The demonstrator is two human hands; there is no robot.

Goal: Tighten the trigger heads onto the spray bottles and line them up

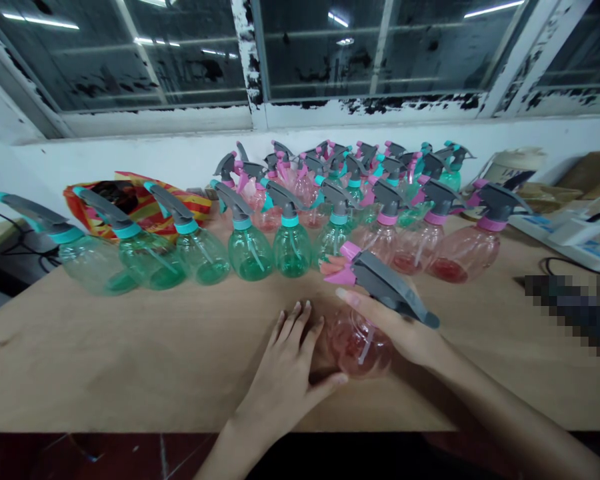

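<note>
The right hand (403, 327) grips the neck of a round, clear pink plastic spray bottle (360, 347) on the wooden desk (145, 373), left hand (290, 373) loosely spread beside it, before a row of bottles, green ones (250, 250) showing straws inside.

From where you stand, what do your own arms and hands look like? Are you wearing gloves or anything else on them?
My left hand and right hand are ordinary human hands, without gloves. The nails in view are fairly long. No sleeve, watch, bracelet or ring shows, nor any cable or marking.
</note>
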